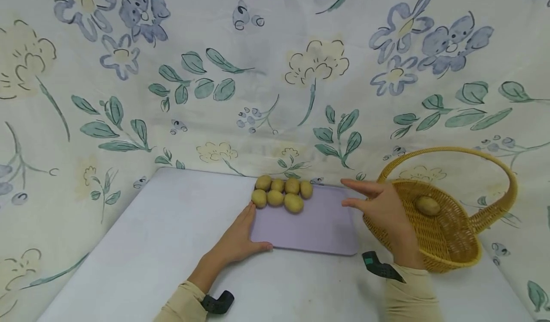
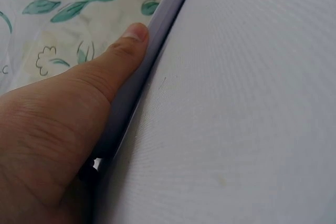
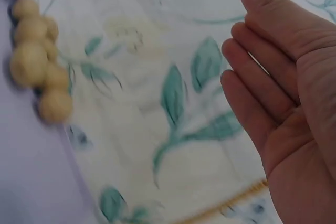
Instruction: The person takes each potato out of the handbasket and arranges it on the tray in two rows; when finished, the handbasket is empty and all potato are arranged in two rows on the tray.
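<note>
Several potatoes sit in two rows at the back left of a lilac tray. My left hand rests at the tray's left front corner, thumb along the front edge and fingertips at the left side by the nearest potato. In the left wrist view the straight thumb lies against the tray's edge. Between the tray and a wicker basket, my right hand is held with nothing in it, thumb and fingers spread apart. One potato lies inside the basket.
The tray lies on a white table. Behind it hangs a flowered cloth. The basket stands at the right with its tall arched handle up, and my right forearm passes in front of its left side.
</note>
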A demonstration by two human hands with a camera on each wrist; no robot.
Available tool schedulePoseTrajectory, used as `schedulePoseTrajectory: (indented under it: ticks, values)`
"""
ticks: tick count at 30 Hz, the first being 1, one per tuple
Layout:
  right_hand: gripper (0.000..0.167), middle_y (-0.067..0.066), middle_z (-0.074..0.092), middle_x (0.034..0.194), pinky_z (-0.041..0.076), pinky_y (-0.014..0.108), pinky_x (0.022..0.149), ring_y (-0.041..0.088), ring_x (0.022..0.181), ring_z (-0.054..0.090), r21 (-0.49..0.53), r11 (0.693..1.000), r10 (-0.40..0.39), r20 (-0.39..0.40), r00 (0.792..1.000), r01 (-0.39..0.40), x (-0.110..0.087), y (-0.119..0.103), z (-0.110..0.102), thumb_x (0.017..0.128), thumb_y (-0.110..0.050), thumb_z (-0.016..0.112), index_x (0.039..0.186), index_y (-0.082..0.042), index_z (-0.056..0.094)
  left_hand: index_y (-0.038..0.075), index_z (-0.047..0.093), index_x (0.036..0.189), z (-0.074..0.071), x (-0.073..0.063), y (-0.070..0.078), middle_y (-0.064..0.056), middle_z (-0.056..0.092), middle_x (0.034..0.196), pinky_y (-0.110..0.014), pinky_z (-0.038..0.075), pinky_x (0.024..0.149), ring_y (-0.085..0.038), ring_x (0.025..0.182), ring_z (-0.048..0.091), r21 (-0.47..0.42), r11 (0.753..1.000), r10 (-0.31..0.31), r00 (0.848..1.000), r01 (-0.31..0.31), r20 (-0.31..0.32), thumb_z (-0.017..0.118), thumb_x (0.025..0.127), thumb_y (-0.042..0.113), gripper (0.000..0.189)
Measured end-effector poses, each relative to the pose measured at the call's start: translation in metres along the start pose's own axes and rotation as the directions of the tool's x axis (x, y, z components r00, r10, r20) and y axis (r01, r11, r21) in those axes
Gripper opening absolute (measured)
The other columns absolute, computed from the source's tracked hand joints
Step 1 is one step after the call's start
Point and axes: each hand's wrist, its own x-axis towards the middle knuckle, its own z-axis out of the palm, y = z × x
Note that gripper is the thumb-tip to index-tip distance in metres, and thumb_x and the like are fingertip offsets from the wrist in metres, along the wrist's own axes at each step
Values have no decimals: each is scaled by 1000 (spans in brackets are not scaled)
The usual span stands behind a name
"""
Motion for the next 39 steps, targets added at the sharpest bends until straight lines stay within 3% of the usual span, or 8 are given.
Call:
schedulePoseTrajectory:
  ticks: [4, 6, 8, 12, 15, 23, 29, 39]
  values:
    - [46, -17, 74, 120, 55, 9, 76, -16, 97, 62, -151, 989, -5, -5, 1000, 4, -9, 7, -45, 81, -16, 87, 125, -9, 75, -2, 8, 162, -2, 1, 4, -19, 8, 172, -49, 19, 130, -35, 159, 13, 4, 1000, 12, 1000, -12, 11, 80, 74, 68, 133]
    - [46, -22, 72, 119, 52, 6, 87, -18, 108, 59, -241, 970, 36, -4, 999, -35, -14, 14, -67, 84, -21, 86, 127, -13, 74, -2, 6, 162, -3, 1, 4, -18, 6, 172, -49, 19, 130, -35, 160, 12, 12, 1000, 10, 1000, -10, 19, 79, 74, 69, 134]
    - [49, -21, 70, 125, 50, 6, 87, -18, 113, 56, -313, 943, 122, -5, 992, -118, -19, 23, -88, 86, -32, 84, 131, -18, 72, 0, 6, 163, -3, 1, 3, -18, 6, 172, -49, 19, 130, -34, 160, 12, 18, 1000, 0, 1000, -1, 18, 79, 74, 69, 134]
    - [61, 4, 61, 147, 56, 34, 99, 20, 137, 55, -432, 865, 282, 1, 959, -254, -26, 40, -120, 87, -52, 77, 138, -21, 67, 1, 5, 163, -4, 0, 0, -16, 6, 172, -47, 18, 130, -32, 160, 11, 23, 1000, -16, 1000, 15, 20, 79, 74, 70, 134]
    - [68, 21, 50, 153, 51, 62, 98, 48, 139, 45, -485, 825, 341, 15, 940, -291, -28, 50, -136, 87, -57, 75, 141, -16, 63, 1, 6, 163, -4, -2, -1, -17, 7, 172, -49, 18, 130, -33, 160, 11, 9, 1000, -16, 1000, 16, 22, 80, 74, 69, 134]
    - [75, 37, 46, 148, 49, 70, 94, 60, 132, 44, -581, 760, 386, 39, 922, -293, -25, 70, -156, 90, -60, 69, 145, -10, 58, 0, 9, 163, -3, -2, 1, -17, 8, 172, -48, 19, 130, -34, 160, 13, 21, 1000, -20, 1000, 20, 16, 79, 74, 68, 132]
    - [83, 39, 51, 141, 49, 71, 93, 63, 128, 45, -675, 688, 417, 67, 906, -267, -19, 82, -162, 91, -66, 64, 146, -4, 55, -2, 12, 162, -3, -2, 1, -19, 10, 171, -50, 20, 130, -36, 159, 14, 28, 999, -16, 1000, 16, 15, 79, 76, 68, 130]
    - [90, 42, 52, 137, 50, 70, 89, 65, 121, 48, -731, 643, 442, 107, 891, -231, -9, 104, -168, 89, -67, 65, 144, 4, 53, -2, 12, 162, -5, -3, 3, -19, 10, 172, -49, 19, 130, -35, 159, 14, 10, 1000, -28, 999, 28, 18, 79, 75, 68, 130]
